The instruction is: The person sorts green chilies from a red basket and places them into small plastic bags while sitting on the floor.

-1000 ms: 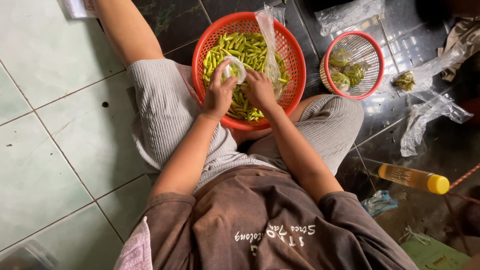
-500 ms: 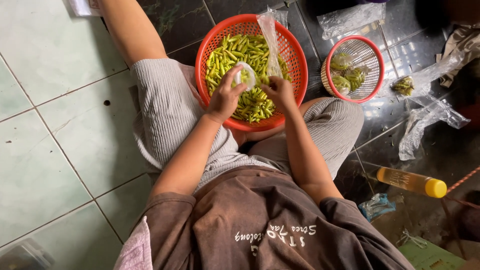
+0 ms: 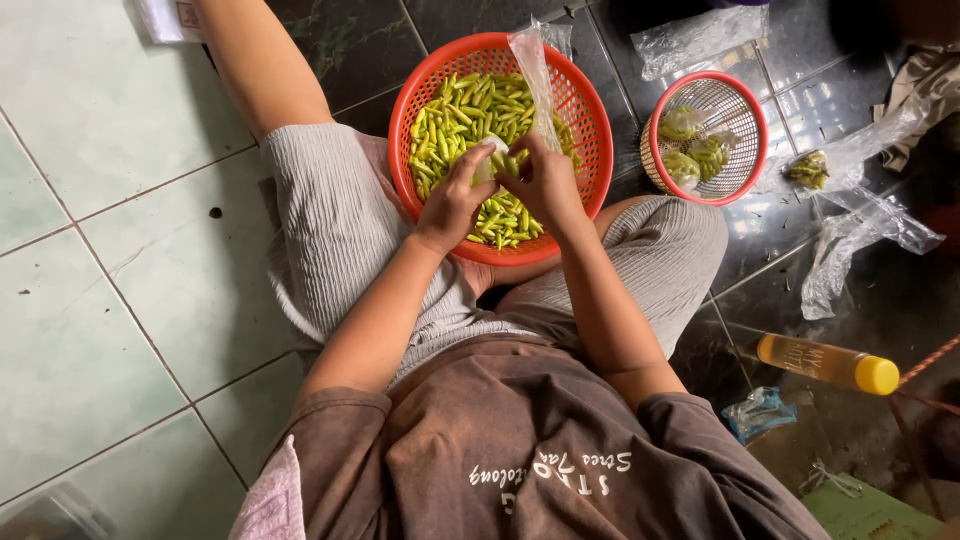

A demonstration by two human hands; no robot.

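Person seated on tiled floor, legs spread, head view looking straight down. Left to right:

Pale tiles at 9 o'clock, dark tiles toward 1–3 o'clock. Bare leg runs up to 11 o'clock.

Left hand sits over the large red basket, fingers pinched on the lower end of a small clear plastic bag; grasping, not clenched flat. Bag's filled bottom part is mostly hidden between the two hands, looks whitish with green inside.

Basket is at 12 o'clock from the torso, resting between the thighs, near edge touching the lap. It holds a heap of green chili peppers, loose.

Right hand just beside the left, touching or nearly so, fingers closed on the same bag; bag's open top sticks upward to 12 o'clock over the chilies.

At 2 o'clock, a smaller red-rimmed basket on dark floor, apart from the big one, with a few filled bags of chilies inside. More clear plastic lies at 3 o'clock, one piece with some chilies in it.

At 4 o'clock, a bottle with yellow cap lying on its side, well apart from hands.
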